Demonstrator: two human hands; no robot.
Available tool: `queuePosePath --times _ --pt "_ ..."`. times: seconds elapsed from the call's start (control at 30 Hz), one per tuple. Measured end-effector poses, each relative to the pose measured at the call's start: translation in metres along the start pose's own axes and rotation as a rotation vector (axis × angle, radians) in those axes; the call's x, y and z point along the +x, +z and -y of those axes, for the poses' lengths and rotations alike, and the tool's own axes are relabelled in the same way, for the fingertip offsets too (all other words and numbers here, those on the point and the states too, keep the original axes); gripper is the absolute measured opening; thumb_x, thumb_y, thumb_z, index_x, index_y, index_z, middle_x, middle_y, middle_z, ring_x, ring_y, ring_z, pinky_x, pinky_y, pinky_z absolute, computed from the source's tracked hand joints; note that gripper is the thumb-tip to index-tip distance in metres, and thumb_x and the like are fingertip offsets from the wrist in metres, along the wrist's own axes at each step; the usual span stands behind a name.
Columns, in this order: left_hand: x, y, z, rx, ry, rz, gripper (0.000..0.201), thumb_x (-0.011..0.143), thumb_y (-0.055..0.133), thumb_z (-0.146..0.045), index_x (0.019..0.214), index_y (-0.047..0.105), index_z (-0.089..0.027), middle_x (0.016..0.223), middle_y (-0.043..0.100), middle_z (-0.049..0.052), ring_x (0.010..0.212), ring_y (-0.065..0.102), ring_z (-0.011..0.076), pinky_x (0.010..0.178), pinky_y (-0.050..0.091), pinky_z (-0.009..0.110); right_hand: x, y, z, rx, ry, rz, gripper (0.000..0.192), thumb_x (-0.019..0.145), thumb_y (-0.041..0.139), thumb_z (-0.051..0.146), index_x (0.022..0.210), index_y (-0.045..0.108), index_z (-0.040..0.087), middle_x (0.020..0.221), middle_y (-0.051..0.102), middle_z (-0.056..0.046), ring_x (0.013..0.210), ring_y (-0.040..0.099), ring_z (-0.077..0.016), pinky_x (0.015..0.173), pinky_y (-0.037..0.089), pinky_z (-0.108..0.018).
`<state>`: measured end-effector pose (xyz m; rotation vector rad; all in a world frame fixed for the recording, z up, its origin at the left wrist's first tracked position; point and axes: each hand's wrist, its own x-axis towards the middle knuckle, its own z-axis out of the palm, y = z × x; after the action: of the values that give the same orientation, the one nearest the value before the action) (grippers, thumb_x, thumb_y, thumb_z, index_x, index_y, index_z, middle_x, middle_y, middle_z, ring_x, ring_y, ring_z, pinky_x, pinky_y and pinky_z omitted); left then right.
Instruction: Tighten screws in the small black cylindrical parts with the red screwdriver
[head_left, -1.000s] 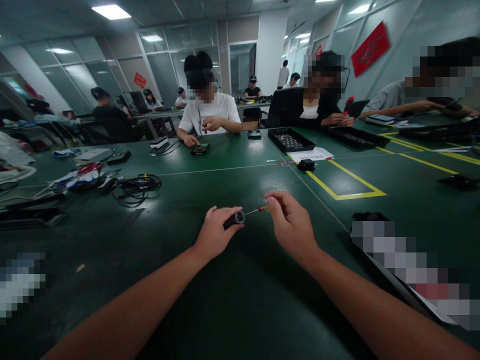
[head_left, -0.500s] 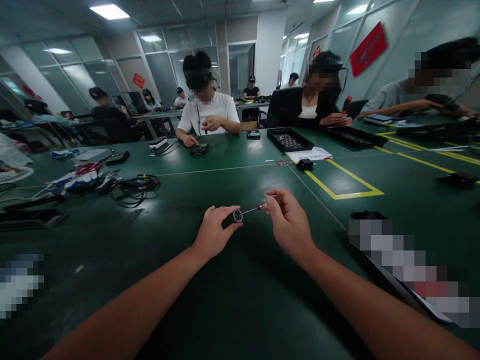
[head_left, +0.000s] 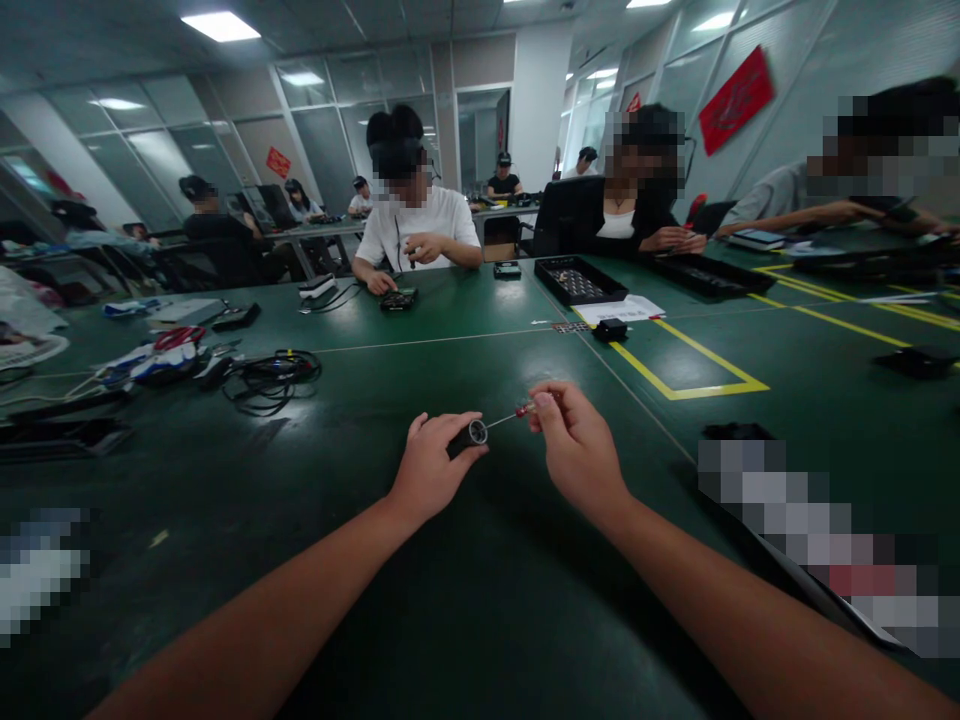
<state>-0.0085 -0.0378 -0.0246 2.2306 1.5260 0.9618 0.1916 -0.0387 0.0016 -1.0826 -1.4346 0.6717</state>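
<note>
The black tube point(head_left: 460, 441) is held in the air over the middle of the desk point(head_left: 420, 372), between its far edge and the near edge, which is out of view. Its open, silver-rimmed end faces right, and the thin shaft of a screwdriver point(head_left: 504, 419) runs to that mouth; whether the tip is seated inside cannot be made out.

The left hand point(head_left: 429, 466) has its fingers closed round the tube, thumb below. The right hand point(head_left: 581, 440) pinches the screwdriver's handle, leaving a red collar showing. Compared with half a second ago, the right fingers are curled further over the handle and less of it shows, while the tube has barely shifted. That looks like a small turn or regrip of the tool, with the work staying at the same spot.

Farther out, a coil of black cable point(head_left: 274, 378) lies toward the desk's left side. A small black block point(head_left: 610, 329) sits by a yellow tape outline point(head_left: 701, 389), nearer the far edge, with a black tray point(head_left: 596, 297) beyond it. At the far edge a co-worker in a white shirt point(head_left: 431, 222) touches a dark device point(head_left: 398, 299); these look unchanged.
</note>
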Motion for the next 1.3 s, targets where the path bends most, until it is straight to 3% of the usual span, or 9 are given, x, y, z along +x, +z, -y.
queuePosePath --times 0.13,0.2,0.27,0.43,0.8,1.03,1.3 --pt "0.002 -0.002 -0.003 0.043 0.058 -0.054 0.037 0.094 0.07 -0.028 0.131 0.064 -0.029 0.132 0.071 0.004 0.124 0.062 0.0245 0.121 0.027 0.058 0.006 0.002 -0.006 0.235 0.235 -0.088 0.024 0.097 0.055 0.044 0.088 0.059 0.023 0.072 0.061 0.0 0.064 0.057 -0.0172 0.065 0.049 -0.034" --pt "0.004 -0.004 -0.001 0.076 0.106 -0.042 0.038 0.095 0.069 -0.028 0.132 0.063 -0.029 0.132 0.07 0.004 0.125 0.062 0.0241 0.122 0.025 0.058 0.011 0.001 -0.011 0.459 0.449 -0.108 0.026 0.094 0.057 0.043 0.078 0.056 0.023 0.065 0.055 0.002 0.057 0.051 -0.015 0.061 0.05 -0.033" --pt "0.006 -0.006 0.003 0.083 0.091 -0.001 0.038 0.095 0.068 -0.029 0.134 0.063 -0.03 0.131 0.07 0.004 0.125 0.062 0.0247 0.122 0.025 0.059 0.015 -0.001 -0.016 0.534 0.535 -0.159 0.027 0.091 0.061 0.043 0.074 0.054 0.023 0.061 0.051 0.003 0.053 0.048 -0.0137 0.057 0.05 -0.031" --pt "0.006 -0.006 0.01 0.075 0.042 0.053 0.039 0.096 0.067 -0.029 0.134 0.063 -0.029 0.132 0.07 0.005 0.126 0.061 0.0256 0.121 0.025 0.06 0.016 0.0 -0.018 0.377 0.394 -0.18 0.026 0.088 0.064 0.047 0.078 0.058 0.024 0.065 0.056 0.003 0.058 0.053 -0.0152 0.058 0.05 -0.031" --pt "0.004 -0.007 0.003 0.085 0.048 0.089 0.039 0.094 0.069 -0.026 0.133 0.065 -0.03 0.127 0.07 0.005 0.124 0.061 0.0256 0.121 0.023 0.061 0.002 -0.003 0.0 -0.157 -0.027 0.036 0.021 0.102 0.046 0.04 0.093 0.056 0.023 0.074 0.063 0.0 0.064 0.059 -0.0175 0.063 0.043 -0.032" --pt "0.005 -0.005 0.004 0.069 0.039 0.11 0.04 0.094 0.069 -0.028 0.134 0.065 -0.03 0.126 0.07 0.005 0.124 0.061 0.0261 0.12 0.025 0.06 0.002 -0.006 0.011 -0.334 -0.115 0.032 0.016 0.101 0.045 0.034 0.092 0.054 0.024 0.076 0.068 -0.003 0.062 0.061 -0.019 0.06 0.04 -0.032" --pt "0.005 -0.004 0.003 0.057 0.017 0.118 0.04 0.094 0.07 -0.028 0.134 0.064 -0.029 0.125 0.071 0.005 0.123 0.061 0.0258 0.12 0.026 0.06 0.002 -0.009 0.01 -0.326 -0.139 -0.011 0.017 0.102 0.044 0.035 0.095 0.055 0.023 0.078 0.069 -0.003 0.062 0.061 -0.0188 0.06 0.04 -0.032"
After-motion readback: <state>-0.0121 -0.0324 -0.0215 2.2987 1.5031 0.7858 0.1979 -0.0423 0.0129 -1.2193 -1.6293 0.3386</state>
